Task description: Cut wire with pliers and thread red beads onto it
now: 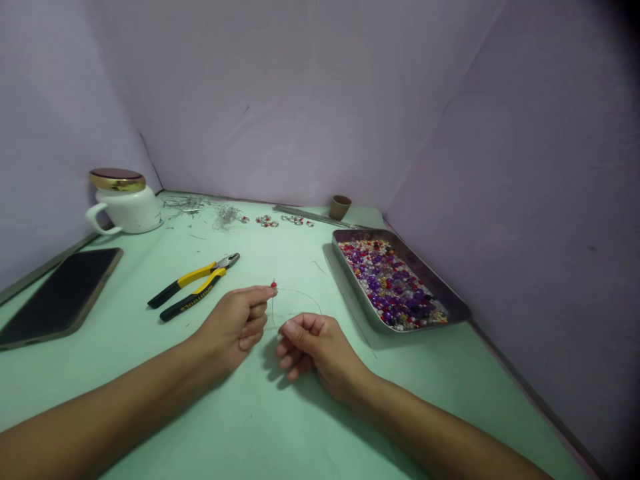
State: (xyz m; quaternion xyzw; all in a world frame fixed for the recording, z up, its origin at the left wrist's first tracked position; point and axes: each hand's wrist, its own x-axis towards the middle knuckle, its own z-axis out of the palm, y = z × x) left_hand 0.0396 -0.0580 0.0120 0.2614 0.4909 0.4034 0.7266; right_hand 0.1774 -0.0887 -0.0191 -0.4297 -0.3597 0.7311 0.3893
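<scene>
My left hand (240, 325) pinches a small red bead (273, 285) between thumb and forefinger, above the middle of the table. From the bead a thin wire (306, 295) curves in a loop to the right. The fingers of my right hand (313, 347) are closed on this wire, lower and to the right of the bead. Something small and whitish shows at the right fingertips, too small to name. Pliers (200, 283) with yellow and black handles lie left of my hands, jaws partly apart. Neither hand touches them.
A metal tray (357, 293) of mixed beads stands at the right. Small beaded wire pieces (267, 221), wire scraps (227, 217) and a brown cup (340, 207) lie along the back. A white mug (131, 210) with a lid and a phone (60, 293) are at the left.
</scene>
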